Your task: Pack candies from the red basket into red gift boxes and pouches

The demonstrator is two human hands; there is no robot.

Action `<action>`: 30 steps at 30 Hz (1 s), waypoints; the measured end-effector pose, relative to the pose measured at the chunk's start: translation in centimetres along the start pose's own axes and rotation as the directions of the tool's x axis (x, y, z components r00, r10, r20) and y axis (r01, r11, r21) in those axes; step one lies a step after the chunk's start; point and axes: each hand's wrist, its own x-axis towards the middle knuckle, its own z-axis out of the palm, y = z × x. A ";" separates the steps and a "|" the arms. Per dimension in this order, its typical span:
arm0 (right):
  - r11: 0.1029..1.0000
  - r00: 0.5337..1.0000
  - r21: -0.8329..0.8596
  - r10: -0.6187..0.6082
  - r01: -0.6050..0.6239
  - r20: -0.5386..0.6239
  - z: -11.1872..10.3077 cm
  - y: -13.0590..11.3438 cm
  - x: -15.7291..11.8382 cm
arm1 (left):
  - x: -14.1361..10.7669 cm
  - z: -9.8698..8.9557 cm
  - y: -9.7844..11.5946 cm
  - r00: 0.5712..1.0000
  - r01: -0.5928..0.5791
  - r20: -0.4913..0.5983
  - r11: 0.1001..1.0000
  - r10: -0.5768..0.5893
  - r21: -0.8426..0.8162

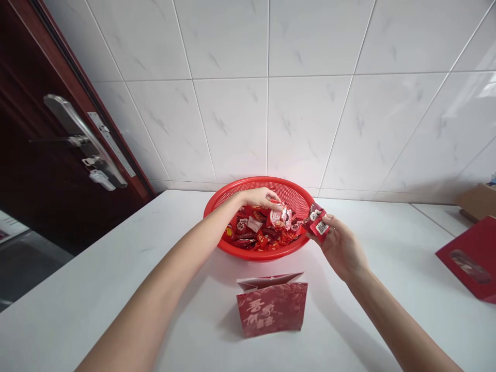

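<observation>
A red plastic basket [212, 202] stands against the tiled wall, with many wrapped candies [261, 238] in it. Over the basket, my left hand [260, 197] is closed on a red and white candy packet [280, 217]. Just right of the rim, my right hand [343, 247] pinches red candy packets [318, 223] with white and black lettering; how many is hard to tell. A red paper gift bag [272, 312] with pale characters sits upright in front of the basket, its top partly open. Neither hand touches the bag.
The white countertop [186, 330] runs along the wall. At the right lie a red box [470, 258] with a small window and a brown cardboard box [478, 200]. On the left is a dark red door [34, 170] with a metal handle [83, 137] and hanging keys [101, 178].
</observation>
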 end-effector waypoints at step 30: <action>0.997 0.999 -0.076 0.004 0.000 0.042 0.2 -0.4 -0.2 | -1.0 0.3 2.4 0.893 -0.329 -0.443 0.795 0.086 -0.510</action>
